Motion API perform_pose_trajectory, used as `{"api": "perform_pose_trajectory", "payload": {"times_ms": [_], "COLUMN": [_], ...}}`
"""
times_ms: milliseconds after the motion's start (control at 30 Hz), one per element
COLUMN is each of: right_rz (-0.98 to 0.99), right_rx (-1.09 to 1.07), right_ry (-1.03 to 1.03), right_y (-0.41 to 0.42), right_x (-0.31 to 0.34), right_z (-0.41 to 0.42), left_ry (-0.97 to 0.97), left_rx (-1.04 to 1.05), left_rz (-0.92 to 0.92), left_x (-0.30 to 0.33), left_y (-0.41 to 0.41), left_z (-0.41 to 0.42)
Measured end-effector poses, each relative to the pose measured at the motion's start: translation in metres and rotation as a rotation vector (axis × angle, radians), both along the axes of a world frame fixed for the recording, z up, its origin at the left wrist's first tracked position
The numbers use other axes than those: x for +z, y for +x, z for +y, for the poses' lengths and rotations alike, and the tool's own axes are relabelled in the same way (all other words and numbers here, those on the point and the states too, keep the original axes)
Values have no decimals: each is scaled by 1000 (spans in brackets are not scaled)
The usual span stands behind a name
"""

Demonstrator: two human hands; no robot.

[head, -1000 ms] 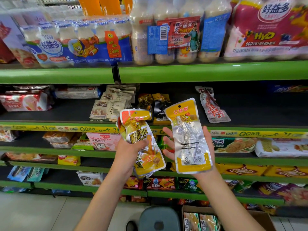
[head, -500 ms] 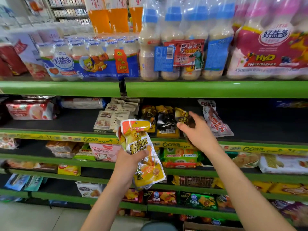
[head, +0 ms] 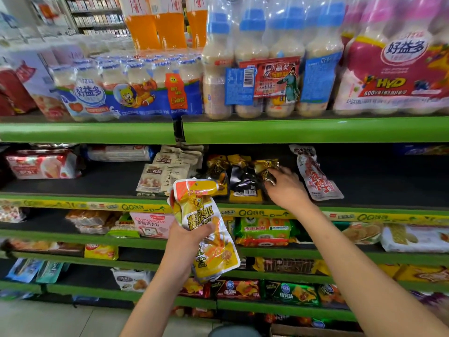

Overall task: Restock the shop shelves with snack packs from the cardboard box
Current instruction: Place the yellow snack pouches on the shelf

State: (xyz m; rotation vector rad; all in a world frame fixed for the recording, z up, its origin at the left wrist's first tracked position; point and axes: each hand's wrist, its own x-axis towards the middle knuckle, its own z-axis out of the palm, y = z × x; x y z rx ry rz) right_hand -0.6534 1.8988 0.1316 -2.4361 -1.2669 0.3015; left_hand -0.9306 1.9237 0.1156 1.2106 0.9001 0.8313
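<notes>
the left hand point(head: 185, 242) grips a bunch of yellow snack packs point(head: 206, 229) in front of the shelves, and the right hand point(head: 284, 188) holds a yellow snack pack point(head: 266, 169) down on the dark shelf point(head: 376, 181), beside the black and yellow packs point(head: 244, 181).

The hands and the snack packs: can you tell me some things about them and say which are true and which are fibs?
1. The left hand grips a yellow snack pack. True.
2. The right hand is down in the cardboard box. False: it reaches onto the second shelf, at a dark and gold pack.
3. Orange drink bottles stand above the top green shelf. True.
4. The red and white pack lies left of the right hand. False: it lies to its right.
</notes>
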Motion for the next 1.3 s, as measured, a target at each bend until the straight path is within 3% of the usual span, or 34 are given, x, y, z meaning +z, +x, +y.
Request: {"api": "perform_pose_trajectory", "payload": {"times_ms": [233,433,567,833,1133,1233,1300], "right_rz": [-152,-76,-143,-67,-111,63,372], "right_rx": [50,213,110,-109,-73,-82,-118], "right_ry": [248,0,-112,-131,-27,-14,96], "right_y": [-26,-53,-53,-46,-28,-10,2], "right_x": [11,19,17,18,53,54,55], "right_z": [0,39,63,94,88,83,82], "left_ry": [-16,-6,-17,-66,-92,-98,-106], "left_rx": [18,7,26,81,98,101,112], "left_rz": [6,2,-4,15,27,20,13], "left_x": [-9,-10,-10,-18,-22,-23,-24], "left_y": [-7,-9,-12,-20,-25,-25,-26], "left_z": [-1,2,3,7,11,11,11]}}
